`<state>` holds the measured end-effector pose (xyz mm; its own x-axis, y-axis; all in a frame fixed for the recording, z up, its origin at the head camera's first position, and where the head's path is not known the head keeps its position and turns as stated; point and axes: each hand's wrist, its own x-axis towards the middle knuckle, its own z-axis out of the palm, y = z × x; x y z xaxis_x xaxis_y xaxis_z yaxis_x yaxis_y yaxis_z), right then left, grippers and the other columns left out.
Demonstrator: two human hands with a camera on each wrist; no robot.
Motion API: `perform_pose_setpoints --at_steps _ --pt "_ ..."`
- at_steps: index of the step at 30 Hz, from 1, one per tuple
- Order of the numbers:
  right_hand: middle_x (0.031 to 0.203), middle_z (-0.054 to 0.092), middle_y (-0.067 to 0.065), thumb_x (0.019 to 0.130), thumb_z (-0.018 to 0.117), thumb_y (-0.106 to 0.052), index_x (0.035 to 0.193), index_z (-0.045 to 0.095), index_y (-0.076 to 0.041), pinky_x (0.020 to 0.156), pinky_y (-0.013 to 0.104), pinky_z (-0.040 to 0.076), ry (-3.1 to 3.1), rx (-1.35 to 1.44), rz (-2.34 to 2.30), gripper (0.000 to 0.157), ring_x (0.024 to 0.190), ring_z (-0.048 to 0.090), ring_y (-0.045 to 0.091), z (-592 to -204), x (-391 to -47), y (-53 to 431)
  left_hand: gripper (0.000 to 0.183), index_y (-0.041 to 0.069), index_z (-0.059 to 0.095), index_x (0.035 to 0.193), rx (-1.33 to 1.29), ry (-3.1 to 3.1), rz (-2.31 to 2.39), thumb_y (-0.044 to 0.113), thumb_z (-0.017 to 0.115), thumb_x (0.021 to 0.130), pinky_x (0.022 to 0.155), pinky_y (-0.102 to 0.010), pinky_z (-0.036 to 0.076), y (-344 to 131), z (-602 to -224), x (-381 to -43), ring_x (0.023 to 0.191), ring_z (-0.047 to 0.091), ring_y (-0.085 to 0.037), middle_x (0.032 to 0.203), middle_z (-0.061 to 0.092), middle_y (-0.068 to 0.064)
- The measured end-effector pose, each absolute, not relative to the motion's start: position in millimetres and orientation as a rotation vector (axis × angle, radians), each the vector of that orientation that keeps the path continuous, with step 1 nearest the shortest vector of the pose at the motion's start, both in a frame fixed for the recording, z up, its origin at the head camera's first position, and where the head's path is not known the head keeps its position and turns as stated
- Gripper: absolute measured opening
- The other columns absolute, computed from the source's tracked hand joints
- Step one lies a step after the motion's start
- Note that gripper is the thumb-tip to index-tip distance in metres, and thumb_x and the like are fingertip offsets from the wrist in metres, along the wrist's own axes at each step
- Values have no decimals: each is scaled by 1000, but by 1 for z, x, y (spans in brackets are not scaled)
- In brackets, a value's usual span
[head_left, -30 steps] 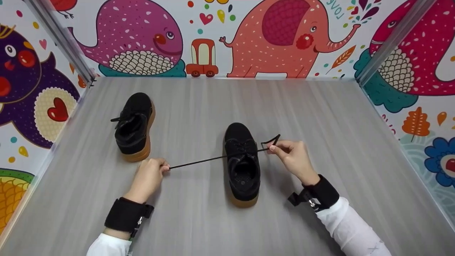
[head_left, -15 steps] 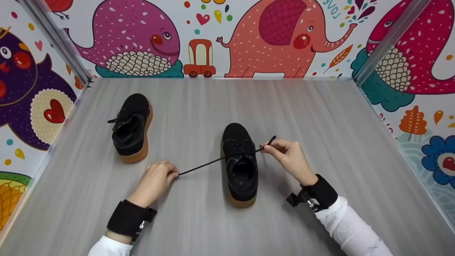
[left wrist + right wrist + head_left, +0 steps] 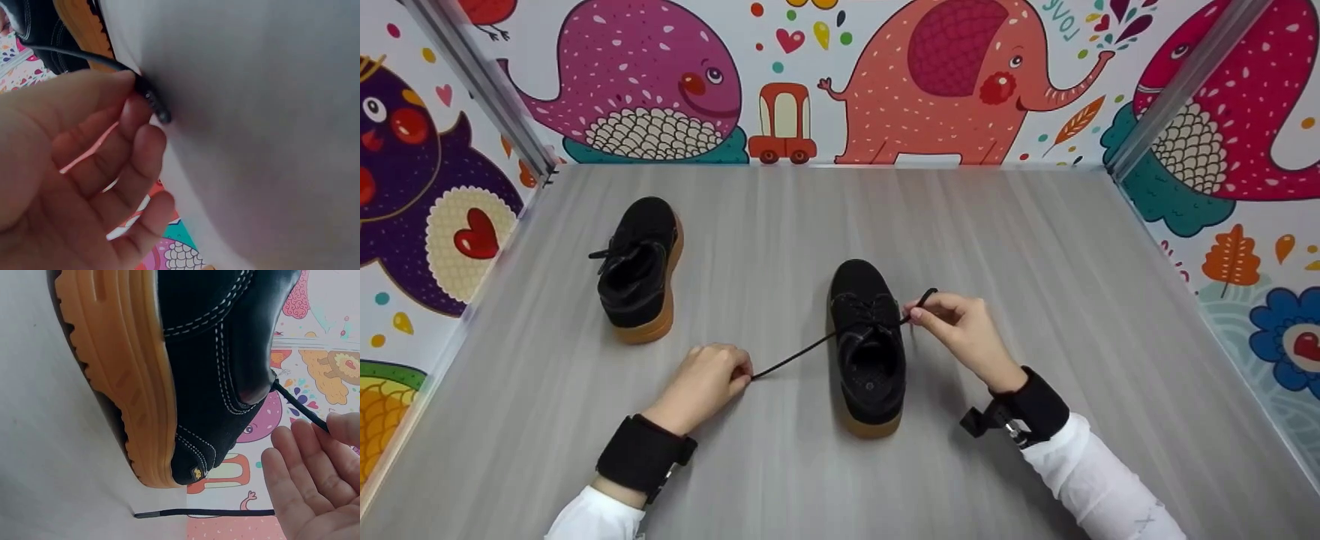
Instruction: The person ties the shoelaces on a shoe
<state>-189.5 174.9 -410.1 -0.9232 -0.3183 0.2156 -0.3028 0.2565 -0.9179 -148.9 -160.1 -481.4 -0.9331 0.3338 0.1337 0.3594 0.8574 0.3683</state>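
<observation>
A black shoe [image 3: 864,292] with a gum-brown sole stands in the middle, toe pointing away from me. To its left, my left hand [image 3: 706,384] pinches one end of the black shoelace [image 3: 793,358] between thumb and forefinger. The lace tip [image 3: 153,101] sticks out past those fingertips in the left wrist view. On the shoe's right side, my right hand [image 3: 960,330] pinches the other lace end close to the eyelets. In the right wrist view the loose tail [image 3: 185,512] of that end hangs beyond the fingers, beside the brown sole [image 3: 129,377].
A second black shoe [image 3: 641,247], with a lace tied on it, stands further back on the left. The grey wood-grain tabletop [image 3: 765,465] is bounded by printed cartoon panels [image 3: 780,45] at the back and sides.
My left hand has moved right and toward me, so the lace on that side slackens and shortens. My right hand has come a little closer to the shoe.
</observation>
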Motion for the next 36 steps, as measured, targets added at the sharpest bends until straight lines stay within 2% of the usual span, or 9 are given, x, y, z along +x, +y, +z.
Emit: perform_pose_setpoints --at_steps 5,10,15,21,25,33,36 --pt "94 70 20 87 65 -1 96 69 8 75 21 54 2503 -640 -1730 13 86 69 26 -405 -190 175 7 7 69 73 -557 -2958 -621 6 74 78 66 -36 47 -153 -466 -155 67 60 -19 71 64 -2" --pt "96 69 24 87 64 1 97 68 10 76 19 53 2496 -669 -1718 14 90 67 38 -401 -193 174 5 1 72 84 -570 -2875 -746 5 72 81 65 -35 52 -129 -445 -162 72 64 -22 80 68 -8" --pt "95 68 25 86 64 2 97 67 12 72 17 53 2520 -701 -1703 14 87 66 42 -397 -194 169 7 2 73 88 -663 -2743 -840 7 70 83 69 -35 54 -95 -438 -173 78 65 -24 85 70 -9" --pt "94 69 25 85 65 3 92 67 12 67 16 52 2603 -749 -1658 12 79 68 30 -393 -195 161 11 6 75 86 -643 -2710 -853 16 71 83 69 -36 54 -70 -439 -184 78 68 -22 84 72 -6" --pt "94 70 21 85 66 2 91 68 8 66 17 53 2654 -797 -1626 9 77 69 25 -392 -197 157 11 6 76 84 -599 -2710 -865 16 74 79 66 -34 55 -64 -439 -187 76 69 -20 83 73 -4" --pt "93 70 21 84 69 -3 91 69 8 68 22 55 2673 -786 -1655 13 76 69 22 -401 -204 155 6 6 76 82 -598 -2696 -868 10 75 78 65 -32 54 -63 -441 -188 73 68 -19 80 72 -5" --pt "91 70 22 84 69 -1 91 69 10 67 20 54 2700 -775 -1637 13 75 69 28 -396 -203 152 4 6 75 82 -609 -2701 -872 9 74 80 62 -31 54 -62 -439 -188 69 67 -18 79 72 -5"
